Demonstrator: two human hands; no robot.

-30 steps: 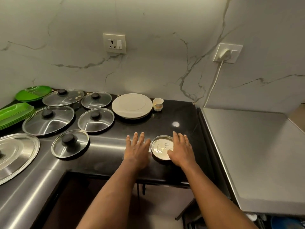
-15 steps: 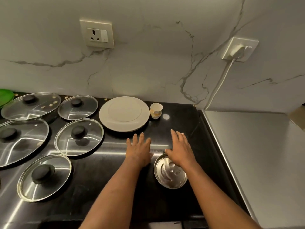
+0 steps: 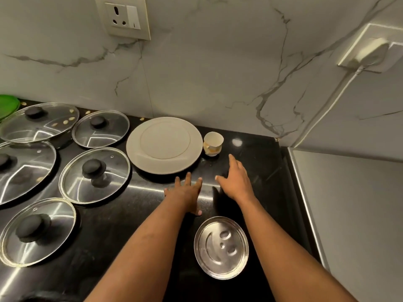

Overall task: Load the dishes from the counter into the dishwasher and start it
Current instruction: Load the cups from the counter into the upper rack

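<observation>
On the black counter (image 3: 259, 171): we hold both hands out over its bare middle.
Left hand (image 3: 185, 192): palm down, fingers straight and spread, grasping nothing; we cannot tell whether it touches the surface.
Right hand (image 3: 236, 182): released, fingers stretched toward 12 o'clock, near the cup but apart from it.
Cup (image 3: 213, 143): small, pale, upright, at 12 o'clock from our right hand, just beside the white plate.
White plate (image 3: 164, 144): flat, at 11 o'clock from our left hand.
Steel plate (image 3: 221, 247): at 6 o'clock from our hands, between our forearms, untouched.
Glass lids (image 3: 109, 168): five with black knobs, at 9 o'clock from the white plate.
Green plate (image 3: 6, 105): only an edge, at 10 o'clock beyond the lids.
</observation>
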